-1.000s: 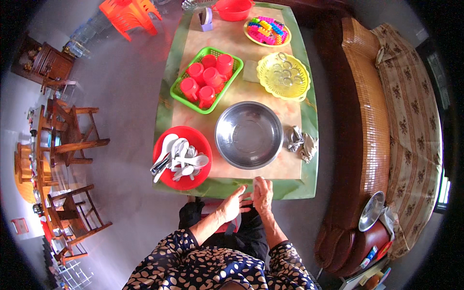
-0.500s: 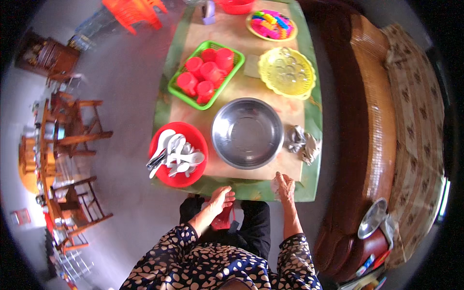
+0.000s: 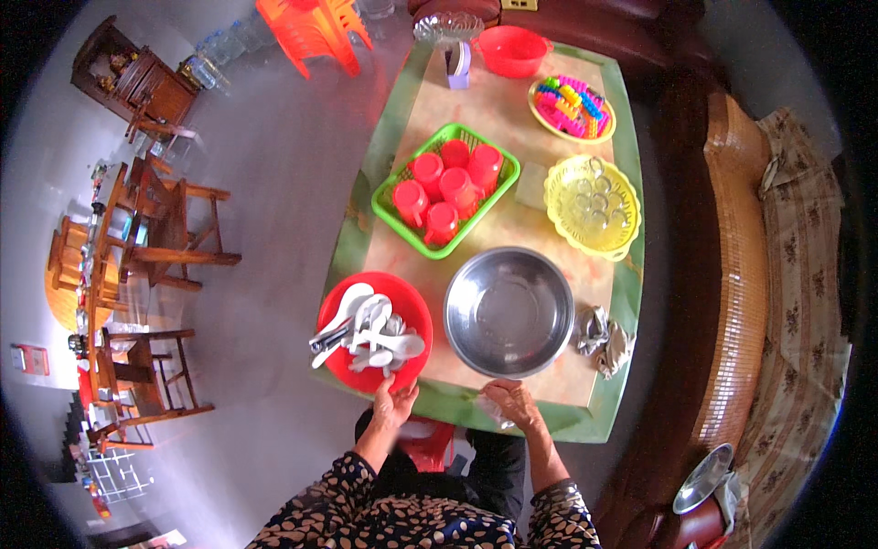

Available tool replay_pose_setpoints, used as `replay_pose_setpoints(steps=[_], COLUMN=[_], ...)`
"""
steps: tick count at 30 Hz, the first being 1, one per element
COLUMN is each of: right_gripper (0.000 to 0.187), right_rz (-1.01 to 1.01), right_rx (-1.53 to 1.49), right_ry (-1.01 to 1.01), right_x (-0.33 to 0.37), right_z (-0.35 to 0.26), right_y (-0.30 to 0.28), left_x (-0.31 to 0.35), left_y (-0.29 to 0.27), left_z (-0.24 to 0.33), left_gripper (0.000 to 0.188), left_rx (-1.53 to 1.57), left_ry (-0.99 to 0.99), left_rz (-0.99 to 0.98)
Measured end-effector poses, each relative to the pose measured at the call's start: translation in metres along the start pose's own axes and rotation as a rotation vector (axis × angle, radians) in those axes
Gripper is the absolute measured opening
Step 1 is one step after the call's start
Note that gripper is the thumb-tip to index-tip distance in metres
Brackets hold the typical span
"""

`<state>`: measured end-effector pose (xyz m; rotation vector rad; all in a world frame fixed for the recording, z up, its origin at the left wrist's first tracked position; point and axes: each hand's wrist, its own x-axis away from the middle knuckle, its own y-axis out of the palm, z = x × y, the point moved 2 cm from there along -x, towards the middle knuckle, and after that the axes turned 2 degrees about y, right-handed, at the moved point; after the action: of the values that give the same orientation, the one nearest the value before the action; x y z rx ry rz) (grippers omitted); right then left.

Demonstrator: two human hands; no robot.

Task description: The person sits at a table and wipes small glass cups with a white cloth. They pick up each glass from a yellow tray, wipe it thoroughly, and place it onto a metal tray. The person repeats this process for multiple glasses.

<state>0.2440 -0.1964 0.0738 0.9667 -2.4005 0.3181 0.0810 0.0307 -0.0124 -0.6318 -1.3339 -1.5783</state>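
Observation:
My left hand is at the near rim of a red basin, its fingers apart and seeming to touch the rim. White spoons lie heaped in that basin, with some dark handles at the left. My right hand is over the table's front edge, just below a steel basin. Its fingers are curled, with something pale and see-through under them that I cannot make out. The steel basin looks empty. Crumpled grey cloths lie to its right.
Behind stands a green basket of red mugs, beside a yellow basket with clear glass items. Farther back are a plate of colourful toy blocks, a red colander and a purple holder. A brown sofa runs along the right.
The view has tilted, so the table sits lower and farther right. My left hand has moved up to the red basin's rim. My right hand has turned inward along the table edge.

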Motion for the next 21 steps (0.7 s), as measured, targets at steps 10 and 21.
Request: replay_pose_setpoints(steps=[10,21], right_gripper=[0.045,0.033], right_rz=[0.258,0.455], right_rx=[-0.032,0.042], right_ry=[-0.041,0.018], right_x=[-0.151,-0.24], right_z=[-0.09,-0.11], right_y=[0.048,0.05], left_x=[-0.016,-0.021], left_y=[-0.019,-0.04], left_z=[0.031,0.078], left_gripper=[0.056,0.062], left_rx=[-0.008,-0.071], left_ry=[0.075,-0.116], left_rz=[-0.201,-0.18])
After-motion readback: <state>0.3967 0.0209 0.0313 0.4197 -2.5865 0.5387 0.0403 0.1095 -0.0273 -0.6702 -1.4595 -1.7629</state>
